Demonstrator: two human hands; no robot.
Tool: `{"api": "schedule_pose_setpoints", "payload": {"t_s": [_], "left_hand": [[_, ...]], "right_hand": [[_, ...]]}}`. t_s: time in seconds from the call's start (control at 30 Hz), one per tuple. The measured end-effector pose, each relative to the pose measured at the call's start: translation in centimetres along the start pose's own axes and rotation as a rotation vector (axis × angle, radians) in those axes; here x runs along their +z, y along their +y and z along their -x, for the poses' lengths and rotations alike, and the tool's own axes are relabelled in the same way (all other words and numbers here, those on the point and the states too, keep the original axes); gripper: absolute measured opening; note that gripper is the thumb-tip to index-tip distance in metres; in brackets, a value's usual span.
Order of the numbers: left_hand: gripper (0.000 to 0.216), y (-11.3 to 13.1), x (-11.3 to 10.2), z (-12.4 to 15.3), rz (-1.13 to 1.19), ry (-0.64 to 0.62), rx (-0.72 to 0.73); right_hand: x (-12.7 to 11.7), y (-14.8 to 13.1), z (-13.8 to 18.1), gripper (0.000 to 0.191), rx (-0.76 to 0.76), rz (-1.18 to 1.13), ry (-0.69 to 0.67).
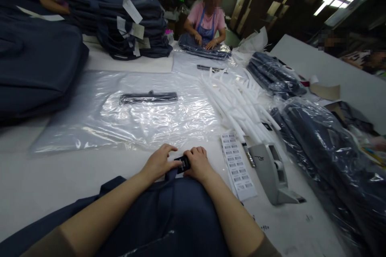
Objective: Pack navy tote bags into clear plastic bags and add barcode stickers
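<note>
Both my hands meet at the near edge of the white table. My left hand and my right hand are closed in a pinch on a small black tag at the top of a dark navy garment that lies under my forearms. A sheet of barcode stickers lies just right of my right hand. Beyond my hands spreads a clear plastic bag with a black hanger on it.
A grey tape dispenser stands right of the stickers, with a heap of white plastic strips behind it. Bagged dark garments line the right side. Stacks of folded navy clothes fill the far left. A person in pink works opposite.
</note>
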State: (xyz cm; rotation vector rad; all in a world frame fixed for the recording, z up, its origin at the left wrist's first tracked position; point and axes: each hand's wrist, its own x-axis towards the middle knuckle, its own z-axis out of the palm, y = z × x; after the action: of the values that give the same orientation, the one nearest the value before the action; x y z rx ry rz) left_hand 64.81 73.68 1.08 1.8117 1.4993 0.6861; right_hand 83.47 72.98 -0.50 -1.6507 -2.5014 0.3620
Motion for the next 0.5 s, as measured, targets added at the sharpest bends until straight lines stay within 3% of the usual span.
{"api": "schedule_pose_setpoints", "payload": {"t_s": [0.07,0.13,0.23,0.3,0.5], "left_hand": [[0.031,0.0,1.0,-1.1,0.017,-0.108,0.017],[0.017,-0.4,1.5,-1.4,0.045,-0.150,-0.015],[0.022,-1.8,1.5,-0.9,0.102,-0.098,-0.079],[0.026,-3.0,1.3,-0.4,0.143,-0.027,-0.128],[0.027,-3.8,1.9,0.6,0.331,0.072,-0.205]], "right_hand": [[0.4,0.1,0.3,0.073,0.019,-0.060,0.031],[0.7,0.4,0.4,0.081,0.054,-0.171,0.073],[1.2,0.9,0.3,0.101,0.139,-0.405,0.157],[1.5,1.2,0.1,0.102,0.209,-0.587,0.159],[2.0,1.4,-0.8,0.035,0.283,-1.032,0.107]]}}
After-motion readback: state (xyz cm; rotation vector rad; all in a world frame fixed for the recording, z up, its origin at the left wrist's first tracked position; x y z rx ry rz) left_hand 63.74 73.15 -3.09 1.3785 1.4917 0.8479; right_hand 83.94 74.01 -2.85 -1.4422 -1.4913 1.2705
